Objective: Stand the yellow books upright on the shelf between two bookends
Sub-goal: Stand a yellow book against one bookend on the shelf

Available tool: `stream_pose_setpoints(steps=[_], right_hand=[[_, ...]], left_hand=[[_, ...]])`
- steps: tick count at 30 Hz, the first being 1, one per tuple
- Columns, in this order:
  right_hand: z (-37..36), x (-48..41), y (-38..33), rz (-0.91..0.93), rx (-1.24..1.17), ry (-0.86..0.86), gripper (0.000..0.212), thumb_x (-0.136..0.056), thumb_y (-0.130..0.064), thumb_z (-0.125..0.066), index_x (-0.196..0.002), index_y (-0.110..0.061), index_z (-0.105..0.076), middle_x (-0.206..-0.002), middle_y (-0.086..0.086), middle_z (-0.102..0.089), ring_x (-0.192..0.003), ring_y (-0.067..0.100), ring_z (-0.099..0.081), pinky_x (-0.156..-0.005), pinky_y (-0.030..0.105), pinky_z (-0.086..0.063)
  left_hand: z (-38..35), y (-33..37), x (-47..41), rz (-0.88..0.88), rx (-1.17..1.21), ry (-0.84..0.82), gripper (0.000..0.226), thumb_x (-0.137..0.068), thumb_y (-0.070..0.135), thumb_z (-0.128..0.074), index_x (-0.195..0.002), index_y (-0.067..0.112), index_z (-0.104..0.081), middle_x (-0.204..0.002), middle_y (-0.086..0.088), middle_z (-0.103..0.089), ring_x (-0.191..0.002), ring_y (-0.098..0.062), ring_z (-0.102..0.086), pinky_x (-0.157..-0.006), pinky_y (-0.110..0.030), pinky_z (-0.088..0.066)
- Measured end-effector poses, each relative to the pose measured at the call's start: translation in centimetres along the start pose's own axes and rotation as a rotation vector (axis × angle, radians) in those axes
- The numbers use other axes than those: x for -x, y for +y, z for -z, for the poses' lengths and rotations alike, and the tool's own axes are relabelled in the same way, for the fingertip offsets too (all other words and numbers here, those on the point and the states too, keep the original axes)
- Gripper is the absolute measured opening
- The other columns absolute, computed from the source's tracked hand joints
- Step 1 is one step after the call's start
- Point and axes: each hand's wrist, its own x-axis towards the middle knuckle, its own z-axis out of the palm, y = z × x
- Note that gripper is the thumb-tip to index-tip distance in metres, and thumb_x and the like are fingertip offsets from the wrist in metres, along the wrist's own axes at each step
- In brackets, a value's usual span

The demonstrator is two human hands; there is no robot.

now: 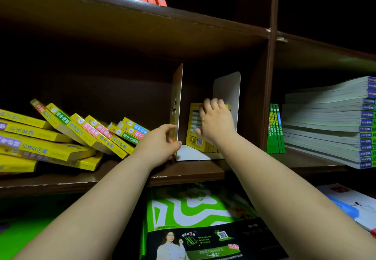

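White left bookend [177,88] pinched by the left hand [160,141]; right hand [216,121] grips upright yellow books [194,129], blurred, mostly covering them.

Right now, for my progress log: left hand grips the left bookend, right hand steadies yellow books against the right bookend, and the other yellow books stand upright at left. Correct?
No. In the head view the other yellow books lean and lie in a heap, not upright. The rest holds: left hand grips the left bookend, right hand steadies the standing yellow books against the right bookend.
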Motion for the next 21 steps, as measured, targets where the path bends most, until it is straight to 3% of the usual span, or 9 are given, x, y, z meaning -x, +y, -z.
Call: stream_pose_setpoints(steps=[2,7,12,21], right_hand=[[0.3,-0.7,-0.2,-0.002,-0.027,-0.006,0.058,-0.093,-0.044,-0.034,-0.132,-0.001,-0.035,-0.137,0.018,-0.037,-0.128,0.034,-0.031,-0.104,0.038,-0.026],[0.6,-1.7,0.6,-0.004,-0.180,-0.003,0.046,-0.091,-0.034,-0.044,-0.124,-0.002,-0.046,-0.130,0.018,-0.045,-0.124,0.033,-0.034,-0.100,0.038,-0.028],[0.7,-1.4,2.3,-0.011,-0.230,0.058,0.046,-0.088,-0.038,-0.048,-0.120,-0.006,-0.053,-0.124,0.017,-0.051,-0.120,0.034,-0.037,-0.098,0.039,-0.029],[-1.4,-0.9,1.5,-0.036,-0.231,0.080,0.066,-0.086,-0.057,-0.039,-0.141,-0.022,-0.027,-0.155,0.012,-0.012,-0.139,0.035,-0.013,-0.115,0.050,-0.002]], left_hand=[[0.0,-0.2,-0.1,-0.002,0.007,0.003,0.049,-0.082,0.024,-0.058,-0.129,0.021,-0.043,-0.068,0.013,-0.055,-0.054,-0.004,-0.055,-0.063,-0.024,-0.043],[0.0,-0.3,-0.1,-0.005,0.021,0.001,0.048,-0.082,0.024,-0.059,-0.128,0.021,-0.043,-0.066,0.012,-0.055,-0.049,-0.004,-0.055,-0.045,-0.006,-0.039],[0.0,0.0,-0.1,-0.016,0.005,0.035,0.049,-0.082,0.022,-0.060,-0.128,0.021,-0.044,-0.070,0.012,-0.056,-0.052,-0.002,-0.054,-0.052,-0.011,-0.040],[-0.1,0.0,0.1,-0.017,-0.007,0.056,0.055,-0.078,0.030,-0.064,-0.128,0.022,-0.044,-0.092,-0.001,-0.067,-0.067,-0.016,-0.057,-0.073,-0.030,-0.048]])
